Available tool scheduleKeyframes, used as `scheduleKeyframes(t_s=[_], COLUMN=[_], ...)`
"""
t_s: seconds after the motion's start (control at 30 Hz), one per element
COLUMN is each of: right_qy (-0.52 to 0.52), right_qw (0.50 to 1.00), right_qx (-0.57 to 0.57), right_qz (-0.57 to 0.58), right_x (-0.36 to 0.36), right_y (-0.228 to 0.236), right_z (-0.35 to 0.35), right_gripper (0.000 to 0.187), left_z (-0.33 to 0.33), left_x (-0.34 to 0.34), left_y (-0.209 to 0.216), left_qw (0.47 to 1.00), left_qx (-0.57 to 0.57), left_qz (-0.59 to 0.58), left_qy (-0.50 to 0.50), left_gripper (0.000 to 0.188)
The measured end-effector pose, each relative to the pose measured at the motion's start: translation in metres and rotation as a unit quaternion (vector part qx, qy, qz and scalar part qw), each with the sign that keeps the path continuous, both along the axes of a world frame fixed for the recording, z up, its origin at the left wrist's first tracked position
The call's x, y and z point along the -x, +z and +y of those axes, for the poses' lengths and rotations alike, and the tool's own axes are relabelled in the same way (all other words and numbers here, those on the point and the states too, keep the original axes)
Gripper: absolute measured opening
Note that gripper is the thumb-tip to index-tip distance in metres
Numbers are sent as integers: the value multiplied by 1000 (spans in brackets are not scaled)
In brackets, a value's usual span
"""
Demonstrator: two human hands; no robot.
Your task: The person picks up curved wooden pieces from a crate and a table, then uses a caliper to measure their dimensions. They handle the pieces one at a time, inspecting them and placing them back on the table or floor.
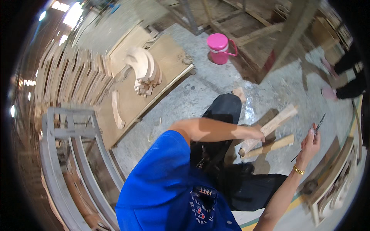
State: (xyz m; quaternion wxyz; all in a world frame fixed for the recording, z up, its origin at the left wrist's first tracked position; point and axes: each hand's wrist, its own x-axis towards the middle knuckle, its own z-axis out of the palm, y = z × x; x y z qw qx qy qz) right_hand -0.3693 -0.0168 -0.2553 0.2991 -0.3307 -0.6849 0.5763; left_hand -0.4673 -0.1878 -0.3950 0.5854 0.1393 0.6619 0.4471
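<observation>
My left hand is closed round the near part of a pale wooden leg, which appears to have carving on its upper face. The leg slants away to the right, between my bent knees. Beside it lies a yellowish wooden bar, close to the floor. Out to the right, my right hand is raised, its fingers closed on a thin dark rod-like tool. Both ends of the tool stick out of the hand; its exact kind is too small to make out. A gold bracelet circles the right wrist.
A small wood block lies beyond my knee. Farther off stands a pink lidded bucket. At left, a low board bears curved wooden pieces, near a grey frame. Another person's feet are at right, above a carved panel.
</observation>
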Motion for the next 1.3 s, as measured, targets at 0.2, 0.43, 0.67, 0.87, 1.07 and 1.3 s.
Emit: scheduleKeyframes(t_s=[0.2, 0.43, 0.67, 0.87, 1.07, 1.3], right_qy=[128, 394, 351, 359, 265, 320], right_qw=[987, 780, 670, 720, 784, 773], right_qx=[14, -444, -489, -429, -364, -187], right_qz=[-94, -200, -435, -411, -427, -515], right_x=[76, 174, 161, 150, 119, 133], right_y=[-32, -58, -121, -138, -192, -183], right_z=[-1, -26, 24, 64, 152, 108], right_gripper=[34, 37, 37, 33, 19, 34], left_z=[24, -30, -35, -61, -85, -116], left_x=[61, 80, 87, 125, 117, 96], left_y=[-20, -70, -27, -37, 3, 12], left_qw=[896, 721, 649, 662, 719, 727], left_qx=[116, 239, 219, 297, 136, 142], left_qz=[308, 409, 459, 556, 564, 513], left_qy=[-298, -507, -566, -406, -383, -434], left_gripper=[40, 25, 40, 33, 34, 24])
